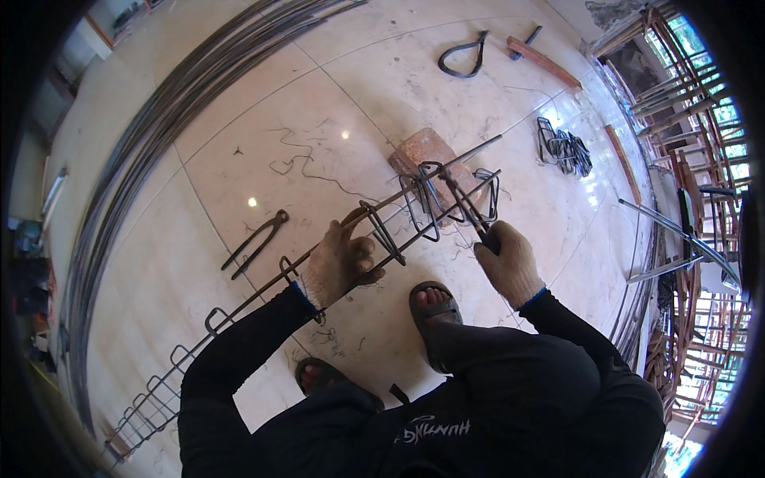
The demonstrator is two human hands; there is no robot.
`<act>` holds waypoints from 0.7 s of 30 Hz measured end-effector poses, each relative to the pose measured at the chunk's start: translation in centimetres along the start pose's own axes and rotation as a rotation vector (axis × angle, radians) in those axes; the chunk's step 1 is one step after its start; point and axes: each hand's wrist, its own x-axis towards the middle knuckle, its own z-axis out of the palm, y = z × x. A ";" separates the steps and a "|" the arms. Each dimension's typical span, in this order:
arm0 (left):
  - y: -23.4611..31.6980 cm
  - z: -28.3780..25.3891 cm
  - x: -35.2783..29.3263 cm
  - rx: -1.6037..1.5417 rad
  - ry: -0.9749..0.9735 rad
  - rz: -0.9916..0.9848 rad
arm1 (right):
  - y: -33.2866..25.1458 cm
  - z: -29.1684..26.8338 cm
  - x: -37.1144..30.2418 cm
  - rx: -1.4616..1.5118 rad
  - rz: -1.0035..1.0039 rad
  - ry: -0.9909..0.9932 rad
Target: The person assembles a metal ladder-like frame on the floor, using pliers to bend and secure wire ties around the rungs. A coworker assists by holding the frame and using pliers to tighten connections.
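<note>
A long rebar cage of thin rods and rectangular stirrups runs from lower left to upper right in front of me. My gloved left hand is closed on one of its rods, beside a stirrup. In my gloved right hand are the handles of dark pincers. Their jaws reach a stirrup near the cage's far end, above a reddish brick. Whether the jaws grip wire there I cannot tell. A second pair of pincers lies on the tiles to the left.
Long steel rods curve along the left. Loose stirrups lie at right, a bent black loop and a wooden piece at the far side. Thin tie wire is strewn over the tiles. My sandalled feet stand beside the cage.
</note>
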 end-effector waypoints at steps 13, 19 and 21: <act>-2.1 0.3 0.3 0.014 0.062 0.007 | -3.8 0.6 1.7 -0.459 -0.169 -0.143; -2.3 -0.3 0.3 0.220 0.017 0.091 | -4.3 1.3 3.0 -0.503 -0.275 -0.123; -2.2 -0.1 0.3 0.139 0.032 0.053 | -4.4 1.6 3.1 -0.538 -0.249 -0.144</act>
